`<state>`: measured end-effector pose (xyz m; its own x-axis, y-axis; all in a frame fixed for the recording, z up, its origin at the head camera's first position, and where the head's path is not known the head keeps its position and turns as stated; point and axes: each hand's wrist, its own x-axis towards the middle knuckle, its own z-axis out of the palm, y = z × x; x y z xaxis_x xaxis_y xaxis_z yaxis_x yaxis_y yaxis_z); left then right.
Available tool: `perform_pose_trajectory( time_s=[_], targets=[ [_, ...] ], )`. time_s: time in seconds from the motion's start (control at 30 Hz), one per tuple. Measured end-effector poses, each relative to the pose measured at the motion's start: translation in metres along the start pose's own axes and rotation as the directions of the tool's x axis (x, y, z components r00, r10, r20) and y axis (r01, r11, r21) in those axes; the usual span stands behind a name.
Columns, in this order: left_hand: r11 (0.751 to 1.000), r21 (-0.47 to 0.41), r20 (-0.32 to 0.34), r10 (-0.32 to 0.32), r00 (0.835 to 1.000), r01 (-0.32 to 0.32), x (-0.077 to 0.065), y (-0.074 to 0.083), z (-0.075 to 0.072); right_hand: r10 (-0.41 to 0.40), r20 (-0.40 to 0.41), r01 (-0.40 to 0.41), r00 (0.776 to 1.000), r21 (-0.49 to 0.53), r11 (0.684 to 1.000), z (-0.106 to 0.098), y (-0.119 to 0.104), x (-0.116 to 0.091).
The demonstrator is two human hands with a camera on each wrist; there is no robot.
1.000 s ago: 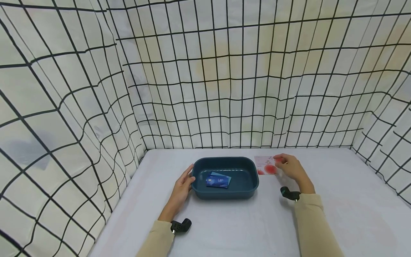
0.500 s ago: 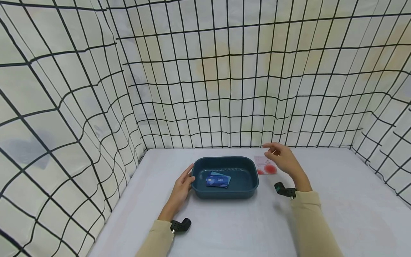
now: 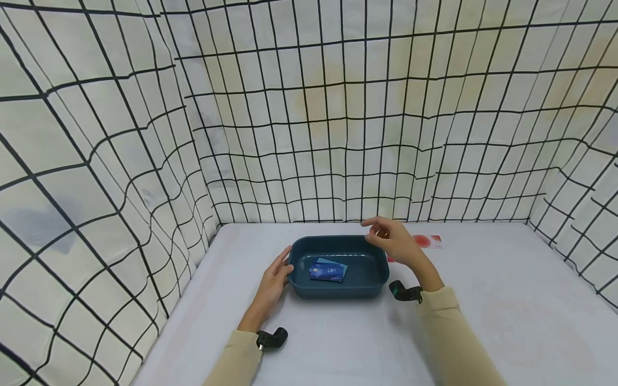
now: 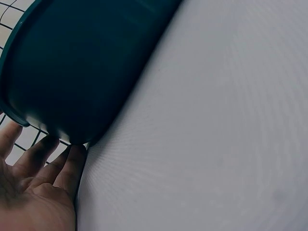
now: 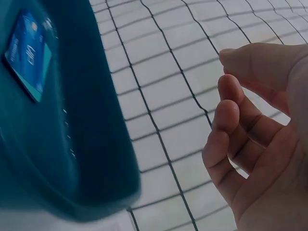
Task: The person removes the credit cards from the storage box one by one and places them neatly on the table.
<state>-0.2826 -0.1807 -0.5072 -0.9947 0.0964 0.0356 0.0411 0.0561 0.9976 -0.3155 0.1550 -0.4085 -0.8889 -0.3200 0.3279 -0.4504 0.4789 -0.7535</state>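
Note:
In the head view, a dark teal bin (image 3: pixel 338 293) stands on the white table. A blue card marked VIP (image 3: pixel 327 271) lies inside, over a lighter blue card (image 3: pixel 345 267). My left hand (image 3: pixel 270 287) rests against the bin's left end, its fairly straight fingers (image 4: pixel 70 166) touching the outer wall in the left wrist view. Above the bin's right back rim hovers my right hand (image 3: pixel 393 238). In the right wrist view its fingers (image 5: pixel 226 115) are loosely bent and hold nothing. A pink and red card (image 3: pixel 427 241) lies partly hidden behind this hand.
A small red patch (image 3: pixel 390 259) shows at the bin's right edge, below the right hand. White walls with black netting (image 3: pixel 347 134) enclose the back and sides. The table's white surface (image 3: pixel 362 338) continues in front of the bin.
My right hand has moved left from the pink and red card to over the bin's right rim, uncovering a red-circle card farther right. The left hand and bin have stayed still.

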Motion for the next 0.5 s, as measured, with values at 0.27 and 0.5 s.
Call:
perform_pose_trajectory(
  time_s=[0.27,0.5],
  targets=[
    [1.0,-0.01,-0.007,-0.004,1.0,0.004,0.001,-0.001,0.0,-0.007,0.059,0.006,0.998,0.021,1.0,0.043,-0.005,0.006],
    [1.0,-0.005,-0.004,0.008,1.0,-0.008,0.0,-0.001,0.0,0.007,0.088,-0.004,0.996,-0.036,0.999,0.072,-0.008,0.005]
  ],
)
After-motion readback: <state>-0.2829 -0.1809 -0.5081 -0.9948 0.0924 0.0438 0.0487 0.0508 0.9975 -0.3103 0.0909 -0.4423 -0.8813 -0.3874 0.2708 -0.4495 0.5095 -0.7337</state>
